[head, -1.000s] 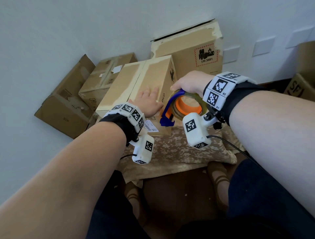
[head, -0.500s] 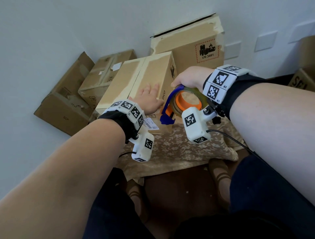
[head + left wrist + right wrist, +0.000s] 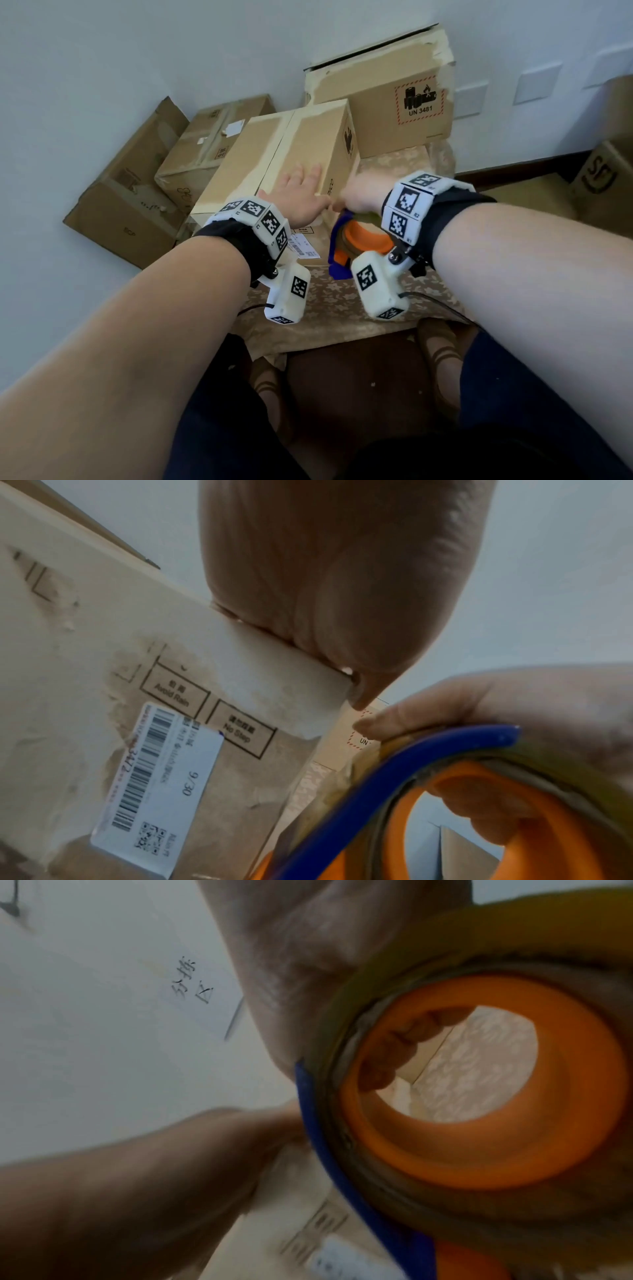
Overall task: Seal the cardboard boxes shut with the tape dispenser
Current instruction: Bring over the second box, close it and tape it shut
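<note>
A brown cardboard box [image 3: 270,161] with pale tape along its top seam and edges lies in front of me on a patterned cloth [image 3: 342,305]. My left hand [image 3: 301,198] lies flat, fingers straight, on the box's near right top corner; in the left wrist view the palm [image 3: 342,582] presses the box edge [image 3: 240,653]. My right hand [image 3: 359,198] grips the blue-and-orange tape dispenser [image 3: 356,240] just right of that corner, against the box's front face. In the right wrist view its fingers curl through the orange core [image 3: 479,1096].
A larger box [image 3: 387,102] marked UN 3481 stands behind against the wall. Two more boxes [image 3: 212,147] [image 3: 126,198] lie to the left by the wall. Another box [image 3: 603,171] sits at the far right. A barcode label [image 3: 157,788] is stuck on the near box's front.
The right hand with the dispenser has moved down and toward the box's near corner, closer to the left hand. The left hand stays flat on the box top.
</note>
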The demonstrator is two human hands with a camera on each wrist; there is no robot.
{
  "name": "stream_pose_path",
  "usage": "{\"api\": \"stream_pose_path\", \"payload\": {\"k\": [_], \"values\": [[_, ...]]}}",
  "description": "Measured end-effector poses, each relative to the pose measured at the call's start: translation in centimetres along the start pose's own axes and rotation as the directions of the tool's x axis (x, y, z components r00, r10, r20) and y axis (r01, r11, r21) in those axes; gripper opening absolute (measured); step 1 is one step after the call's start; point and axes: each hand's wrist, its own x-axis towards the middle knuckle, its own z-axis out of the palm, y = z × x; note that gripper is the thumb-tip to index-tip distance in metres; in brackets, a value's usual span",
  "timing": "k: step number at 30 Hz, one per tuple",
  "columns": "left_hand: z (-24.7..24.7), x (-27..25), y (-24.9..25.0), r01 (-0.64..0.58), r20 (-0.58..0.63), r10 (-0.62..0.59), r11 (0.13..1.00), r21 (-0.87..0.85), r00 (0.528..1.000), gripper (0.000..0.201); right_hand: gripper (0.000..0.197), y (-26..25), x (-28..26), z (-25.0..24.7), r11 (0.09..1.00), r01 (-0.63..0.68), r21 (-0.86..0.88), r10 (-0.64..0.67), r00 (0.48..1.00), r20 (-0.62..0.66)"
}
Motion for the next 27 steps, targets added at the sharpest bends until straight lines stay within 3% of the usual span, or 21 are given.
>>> {"api": "stream_pose_path", "payload": {"k": [3,9,13,16,18,22,25,27], "values": [[0.1,0.0,-0.1,-0.011,-0.007,0.011,1.000,-0.002,1.000,0.070,0.038,0.6,0.5,-0.2,0.998,0.003,-0.060,-0.002,1.000,0.007],[0.0,0.2,-0.4,-0.039,0.000,0.039,0.999,-0.015,0.999,0.072,0.026,1.8,0.7,-2.6,0.999,-0.036,0.027,0.038,0.996,-0.086],[-0.3,-0.1,-0.5,-0.064,0.039,0.066,0.997,-0.051,0.997,0.077,0.025,2.1,0.4,-2.5,0.973,-0.129,0.190,0.164,0.970,-0.182],[-0.9,-1.0,-0.8,-0.115,0.058,0.119,0.991,-0.066,0.991,0.081,0.032,2.5,-0.5,-3.0,0.956,-0.117,0.270,0.194,0.940,-0.279],[-1.4,-1.8,-1.3,-0.186,0.076,0.190,0.981,-0.053,0.979,0.091,0.034,2.6,-1.1,-3.5,0.951,-0.086,0.297,0.201,0.903,-0.379],[-1.5,-2.8,-2.9,-0.286,0.084,0.288,0.958,-0.032,0.954,0.116,0.019,1.6,-1.2,-4.0,0.971,0.007,0.238,0.140,0.792,-0.594],[-1.2,-3.1,-3.9,-0.322,-0.026,0.323,0.946,0.034,0.946,0.110,0.023,0.8,-0.7,-3.8,0.986,0.106,0.129,0.013,0.722,-0.691],[-1.0,-3.3,-4.8,-0.316,-0.138,0.327,0.944,0.094,0.935,0.094,0.024,-0.1,-0.3,-3.5,0.989,0.126,0.077,-0.038,0.720,-0.693]]}}
